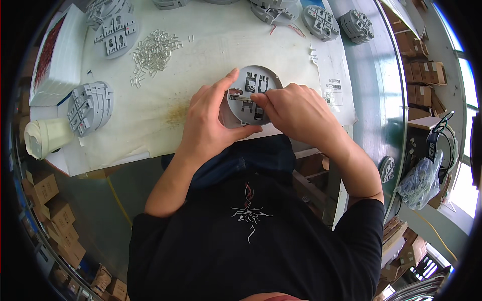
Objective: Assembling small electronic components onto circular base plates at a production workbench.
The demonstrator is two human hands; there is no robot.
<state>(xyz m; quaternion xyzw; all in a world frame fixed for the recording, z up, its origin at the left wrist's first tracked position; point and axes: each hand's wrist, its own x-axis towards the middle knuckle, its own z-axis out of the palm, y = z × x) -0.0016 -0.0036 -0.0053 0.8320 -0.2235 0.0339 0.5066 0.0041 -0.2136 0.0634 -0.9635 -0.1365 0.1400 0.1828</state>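
Near the table's front edge, a round grey plastic housing (262, 115) is tilted toward me, showing black slots and small fittings on its inner face. My left hand (208, 113) is closed around its left side, with the thumb along the lower rim and the fingers at the upper left. Over the right side of the housing, my right hand (296, 108) is curled, its fingertips pressed together at the middle of the inner face. A small brownish metal piece (240, 97) shows just left of those fingertips. Whatever they pinch is mostly hidden.
Small clear tubular pieces (153, 54) lie heaped at the back left. Stacked grey housings (91, 109) stand at the left beside a cream cup-shaped container (47, 138). A white foam box (60, 60) holds red parts. Further housings (320, 23) line the far edge.
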